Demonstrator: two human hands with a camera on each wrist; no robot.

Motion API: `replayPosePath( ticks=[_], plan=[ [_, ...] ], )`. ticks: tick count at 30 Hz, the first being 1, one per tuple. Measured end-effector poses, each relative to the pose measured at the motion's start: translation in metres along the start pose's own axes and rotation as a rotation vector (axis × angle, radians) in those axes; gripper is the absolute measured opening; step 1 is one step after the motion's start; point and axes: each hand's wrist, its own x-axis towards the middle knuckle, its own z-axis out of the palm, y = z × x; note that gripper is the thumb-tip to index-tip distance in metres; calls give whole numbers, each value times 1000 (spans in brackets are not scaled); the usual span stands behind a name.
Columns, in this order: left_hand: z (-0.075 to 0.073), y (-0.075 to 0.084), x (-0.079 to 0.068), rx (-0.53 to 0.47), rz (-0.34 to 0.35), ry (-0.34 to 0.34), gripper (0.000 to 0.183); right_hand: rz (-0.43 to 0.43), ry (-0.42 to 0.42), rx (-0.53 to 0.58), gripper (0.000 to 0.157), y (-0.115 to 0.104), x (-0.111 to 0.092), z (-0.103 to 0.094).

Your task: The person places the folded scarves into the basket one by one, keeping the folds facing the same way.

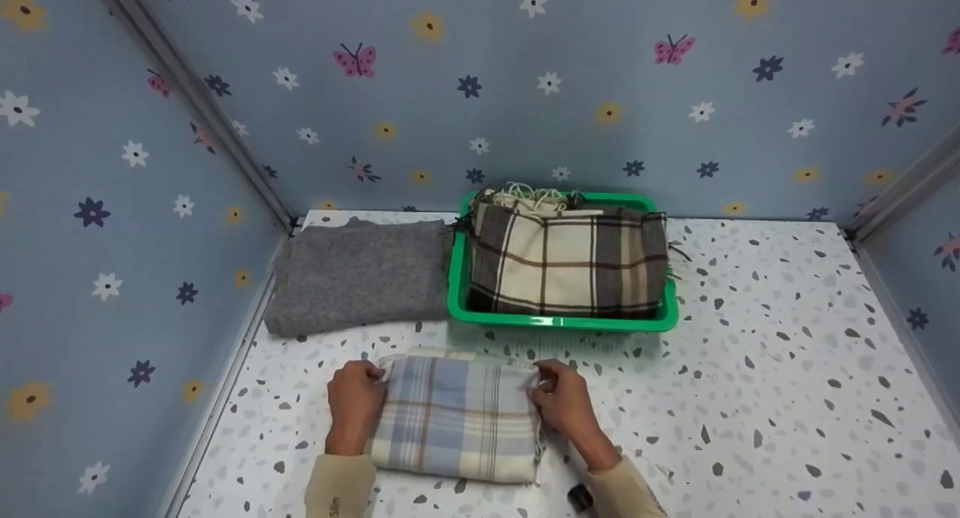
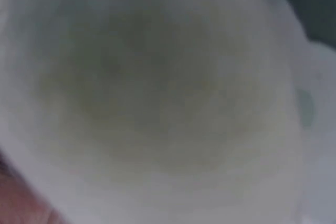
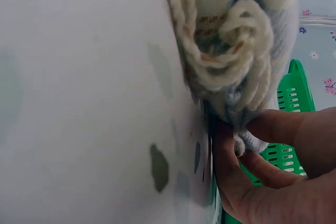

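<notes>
A folded blue and cream plaid scarf (image 1: 450, 413) lies on the speckled tabletop close to the person. My left hand (image 1: 356, 398) grips its far left corner, thumb on top of the cloth. At the far right corner my right hand (image 1: 566, 399) pinches the edge. Close up in the right wrist view, thumb and fingers (image 3: 273, 174) squeeze the scarf's side, just beyond a loop of twisted cream fringe (image 3: 247, 51). Blurred pale cloth (image 2: 157, 103) fills most of the left wrist view, with only a bit of skin at the lower left corner.
Behind the scarf stands a green plastic basket (image 1: 562, 323) holding a folded brown, black and cream plaid scarf (image 1: 566, 267). A folded grey cloth (image 1: 360, 274) lies left of the basket. A small black object (image 1: 580, 497) sits by the right sleeve. Flower-patterned walls (image 1: 525, 113) enclose the table.
</notes>
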Motion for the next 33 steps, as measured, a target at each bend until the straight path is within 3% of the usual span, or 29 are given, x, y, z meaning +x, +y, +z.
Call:
replayPosePath(
  ticks=[10,20,27,33],
  plan=[
    [4,4,-1,-4,-12,-13,12,32,-4,4,32,1,2,-8],
    [10,10,0,-18,22,-61,11,26,72,-63,30,4,5,-12],
    [13,15,2,-19,31,-120,46,-32,109,-124,26,4,3,-14],
    [18,22,2,5,66,-143,37,-45,130,-124,25,5,2,-17]
  ],
)
